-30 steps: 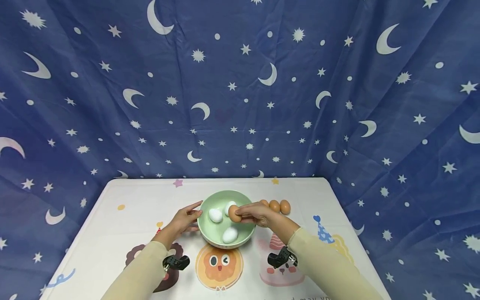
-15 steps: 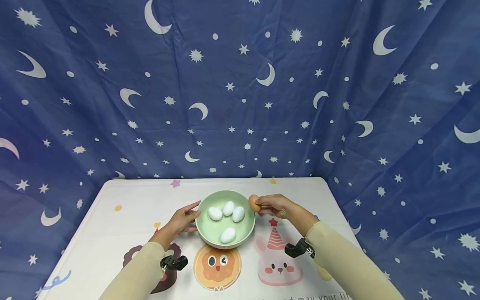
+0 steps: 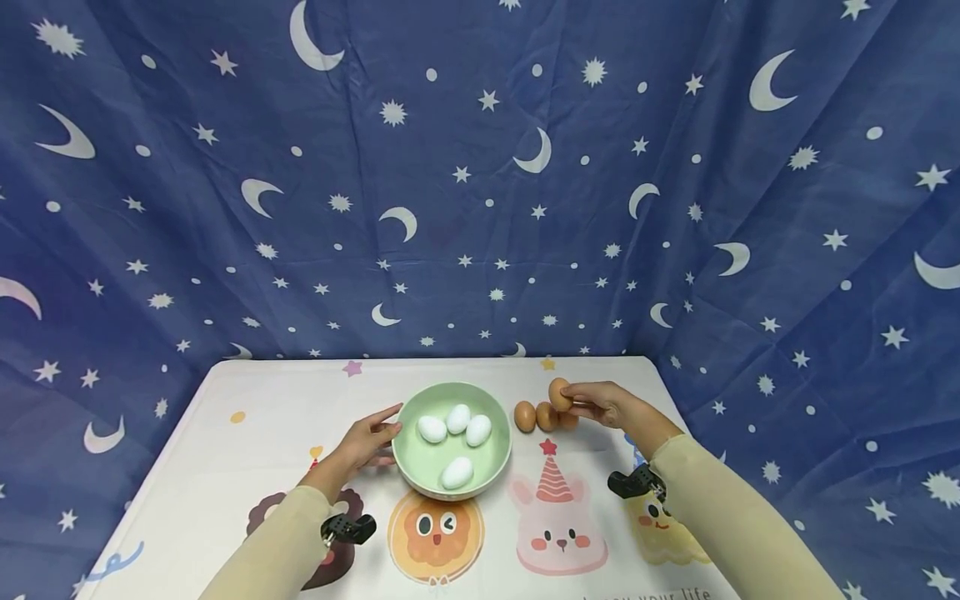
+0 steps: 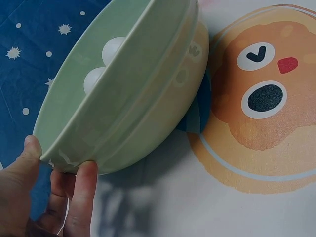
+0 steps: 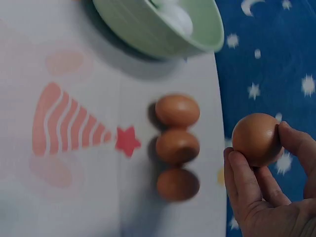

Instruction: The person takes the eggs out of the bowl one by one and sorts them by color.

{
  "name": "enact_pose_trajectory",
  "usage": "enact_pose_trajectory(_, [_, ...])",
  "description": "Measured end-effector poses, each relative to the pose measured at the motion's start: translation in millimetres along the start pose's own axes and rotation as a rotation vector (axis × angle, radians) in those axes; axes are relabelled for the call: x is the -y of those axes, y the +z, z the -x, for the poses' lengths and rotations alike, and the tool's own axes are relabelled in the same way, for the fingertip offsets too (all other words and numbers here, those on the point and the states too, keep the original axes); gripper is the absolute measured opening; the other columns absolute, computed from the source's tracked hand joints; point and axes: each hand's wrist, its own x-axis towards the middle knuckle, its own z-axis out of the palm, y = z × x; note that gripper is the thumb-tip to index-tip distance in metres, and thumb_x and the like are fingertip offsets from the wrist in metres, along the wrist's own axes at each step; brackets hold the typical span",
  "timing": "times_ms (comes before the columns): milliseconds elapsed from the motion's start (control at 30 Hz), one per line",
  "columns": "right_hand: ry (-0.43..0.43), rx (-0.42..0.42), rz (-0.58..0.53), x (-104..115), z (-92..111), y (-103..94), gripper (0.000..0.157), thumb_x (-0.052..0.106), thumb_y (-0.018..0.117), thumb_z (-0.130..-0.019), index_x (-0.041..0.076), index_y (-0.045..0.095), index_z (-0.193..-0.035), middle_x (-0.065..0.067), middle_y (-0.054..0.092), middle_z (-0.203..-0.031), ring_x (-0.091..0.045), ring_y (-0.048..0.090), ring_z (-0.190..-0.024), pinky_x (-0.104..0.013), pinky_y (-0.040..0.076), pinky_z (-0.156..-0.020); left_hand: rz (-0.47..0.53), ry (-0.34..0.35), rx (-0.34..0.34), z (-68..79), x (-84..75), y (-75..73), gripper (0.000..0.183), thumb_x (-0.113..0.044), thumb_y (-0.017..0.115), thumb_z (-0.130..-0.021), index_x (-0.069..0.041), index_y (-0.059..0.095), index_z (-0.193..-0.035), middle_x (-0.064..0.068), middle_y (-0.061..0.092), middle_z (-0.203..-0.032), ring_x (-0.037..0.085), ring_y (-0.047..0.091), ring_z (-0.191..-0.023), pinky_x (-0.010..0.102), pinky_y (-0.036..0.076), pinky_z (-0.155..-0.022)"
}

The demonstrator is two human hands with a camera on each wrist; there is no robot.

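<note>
I pinch a brown egg [image 3: 558, 392] between the thumb and fingertips of my right hand [image 3: 609, 403], lifted off the worktop [image 3: 262, 433], a little past two o'clock from the green bowl [image 3: 417, 465]. Seen from my head, it overlaps the right-hand end of a row of three brown eggs [image 3: 525, 417]. Those lie side by side on the worktop, close together, between two and three o'clock from the bowl and near its rim.

Four white eggs [image 3: 457, 473] lie inside the bowl: one towards ten o'clock, one just past twelve, one at two and one near six, the last set apart from the others.

At the bowl's nine o'clock, my left hand [image 3: 367, 442] is spread, its fingertips touching the rim and outer wall.

Further out, a winking round face [image 3: 436, 537] is printed on the covering at six o'clock from the bowl, and a pink rabbit [image 3: 561, 546] at four. My cream sleeves [image 3: 731, 517] reach in from five and seven o'clock. At twelve hangs a blue curtain [image 3: 465, 150] with white moons and stars.
</note>
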Motion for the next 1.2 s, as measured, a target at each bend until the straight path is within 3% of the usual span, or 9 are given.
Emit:
enact_pose_trajectory(233, [0.054,-0.049,-0.01,-6.5,-14.9,-28.5,0.004,0.007,0.069,-0.09,0.003,0.066,-0.09,-0.005,0.069,-0.076,-0.014,0.071,-0.068,-0.023,0.061,-0.08,0.001,-0.006,-0.025,2.7,3.4,-5.1,0.051,-0.021,0.055,-0.102,-0.016,0.041,-0.151,0.025,0.054,-0.129,0.036,0.062,-0.114,0.038,0.065,-0.075])
enact_pose_trajectory(400, [0.062,-0.07,0.002,-19.0,-27.5,-41.7,0.005,0.006,0.068,-0.091,0.002,0.066,-0.091,-0.005,0.068,-0.072,-0.015,0.071,-0.067,-0.022,0.062,-0.076,-0.019,-0.005,-0.028,5.0,3.6,-7.3,0.051,-0.02,0.054,-0.103,-0.016,0.04,-0.152,0.026,0.053,-0.13,0.035,0.063,-0.112,0.038,0.065,-0.074])
enact_pose_trajectory(633, [0.038,-0.089,0.024,-39.0,-43.1,-56.8,0.017,0.004,0.067,-0.091,-0.007,0.066,-0.104,-0.004,0.068,-0.071,-0.013,0.069,-0.065,-0.022,0.062,-0.073,-0.006,-0.008,-0.032,5.3,2.7,-6.7,0.05,-0.018,0.055,-0.102,-0.016,0.041,-0.151,0.026,0.053,-0.129,0.036,0.064,-0.112,0.039,0.065,-0.074])
enact_pose_trajectory(833, [0.003,-0.125,0.022,-53.2,-53.0,-62.6,0.021,0.002,0.069,-0.089,-0.01,0.067,-0.106,-0.003,0.068,-0.069,-0.012,0.068,-0.065,-0.023,0.063,-0.074,0.005,-0.014,-0.024,3.9,2.1,-4.0,0.051,-0.02,0.057,-0.102,-0.017,0.043,-0.15,0.023,0.055,-0.127,0.026,0.067,-0.103,0.039,0.065,-0.075])
enact_pose_trajectory(933, [0.007,-0.162,0.021,-56.0,-55.6,-61.9,0.021,0.002,0.072,-0.087,-0.009,0.068,-0.105,-0.003,0.069,-0.07,-0.013,0.068,-0.066,-0.025,0.063,-0.075,0.0,-0.014,-0.026,2.8,2.4,-2.6,0.051,-0.021,0.057,-0.101,-0.017,0.043,-0.15,0.021,0.057,-0.125,0.024,0.068,-0.101,0.039,0.065,-0.074])
enact_pose_trajectory(1200, [0.024,-0.229,0.073,-56.9,-57.6,-61.7,0.041,0.005,0.075,-0.086,-0.013,0.061,-0.12,-0.002,0.068,-0.071,-0.013,0.067,-0.067,-0.025,0.063,-0.078,0.0,-0.008,-0.026,-0.8,1.9,1.5,0.05,-0.02,0.056,-0.102,-0.017,0.043,-0.15,0.023,0.056,-0.126,0.03,0.067,-0.105,0.039,0.065,-0.074])
